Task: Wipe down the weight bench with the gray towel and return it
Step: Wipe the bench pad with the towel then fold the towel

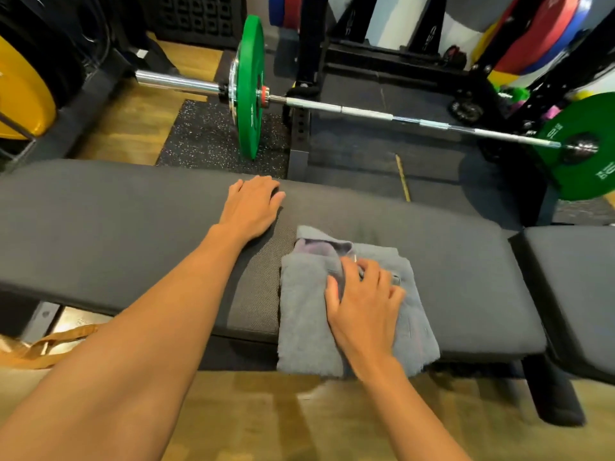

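**Gray towel flat on the bench pad, right hand on top**

Gray towel (pixel 306 311) lies folded on the long black pad of the weight bench (pixel 116 227), toward the pad's right end. Its near edge hangs over the front side of the pad, above the wooden floor (pixel 266 420). Far left corner is rumpled and turned up, with a faint purple tint in the fold.

Right hand (pixel 362 304): palm down on the middle of the towel. Fingers spread and slightly bent, pressing on the cloth rather than clutching it. Thumb lies against a raised fold. Small bright glint by the index finger; cannot tell what it is.

Left hand (pixel 249 207): palm down on bare pad, to the left of and beyond the towel, not touching it. Fingers relaxed, tips at the pad's far edge. Holds nothing.

Second pad (pixel 572 287) sits just right of the long one, with a narrow gap between them.

Beyond the bench, a barbell (pixel 366 113) runs across. Left green plate (pixel 249 91) is on the bar above a speckled rubber mat (pixel 206 134). Right green plate (pixel 585 151) is at the bar's other end. Black rack upright (pixel 309 38) stands behind the bar. Yellow plate (pixel 20 94) at far left. Red and blue plates (pixel 539 31) stored at top right. Tan strap (pixel 50 344) lies on the floor below the bench's left side.
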Available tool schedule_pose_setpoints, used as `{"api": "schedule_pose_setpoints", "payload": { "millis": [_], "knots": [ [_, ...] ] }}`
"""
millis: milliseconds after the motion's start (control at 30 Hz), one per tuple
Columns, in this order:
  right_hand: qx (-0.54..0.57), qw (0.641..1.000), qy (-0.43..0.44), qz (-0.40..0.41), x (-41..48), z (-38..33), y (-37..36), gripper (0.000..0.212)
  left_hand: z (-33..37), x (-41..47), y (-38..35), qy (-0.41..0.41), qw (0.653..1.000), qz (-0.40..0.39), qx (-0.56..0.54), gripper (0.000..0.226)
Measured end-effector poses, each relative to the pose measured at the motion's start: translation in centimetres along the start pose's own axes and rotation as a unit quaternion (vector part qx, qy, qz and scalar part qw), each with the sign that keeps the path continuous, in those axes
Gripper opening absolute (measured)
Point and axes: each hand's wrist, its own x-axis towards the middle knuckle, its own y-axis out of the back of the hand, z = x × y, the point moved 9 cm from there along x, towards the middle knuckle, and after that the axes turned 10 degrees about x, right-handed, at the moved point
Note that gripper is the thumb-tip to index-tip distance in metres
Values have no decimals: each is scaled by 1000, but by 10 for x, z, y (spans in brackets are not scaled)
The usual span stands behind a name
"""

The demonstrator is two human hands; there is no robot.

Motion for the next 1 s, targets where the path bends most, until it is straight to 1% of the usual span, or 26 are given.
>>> {"api": "schedule_pose_setpoints", "payload": {
  "millis": [100, 233, 333, 400, 467, 567, 667, 800, 867, 933, 1000],
  "knots": [
    [-20, 1000, 23, 2, 9, -11, -8, 28, -22, 12, 0, -3, 1000, 23, -7, 33],
    [-8, 1000, 28, 8, 111, -23, -40, 24, -44, 20, -10, 18, 993, 73, -91, 42],
    [0, 1000, 18, -19, 191, -42, -71, 29, -45, 21, -11, 13, 993, 82, -85, 48],
    [-4, 999, 22, -41, 213, -49, -82, 32, -42, 19, -7, 12, 993, 80, -87, 43],
    [-1, 999, 33, -44, 210, -51, -80, 33, -39, 17, -2, 22, 992, 81, -99, 36],
    [28, 998, 50, -29, 170, -52, -64, 31, -38, 17, -1, 34, 991, 73, -106, 41],
    [45, 996, 62, -35, 117, -55, -48, 28, -39, 16, -1, 46, 990, 61, -117, 42],
    [39, 997, 53, -28, 48, -60, -25, 26, -33, 16, 3, 32, 989, 53, -137, 45],
    [36, 997, 58, -38, 20, -67, -22, 29, -34, 17, 5, 5, 990, 43, -134, 45],
    [18, 997, 66, -42, 19, -76, -27, 28, -45, 20, 8, -28, 994, 38, -95, 43],
    [-4, 998, 66, -18, 52, -86, -40, 22, -73, 27, 6, -26, 997, 35, -69, 46]
  ]
}}
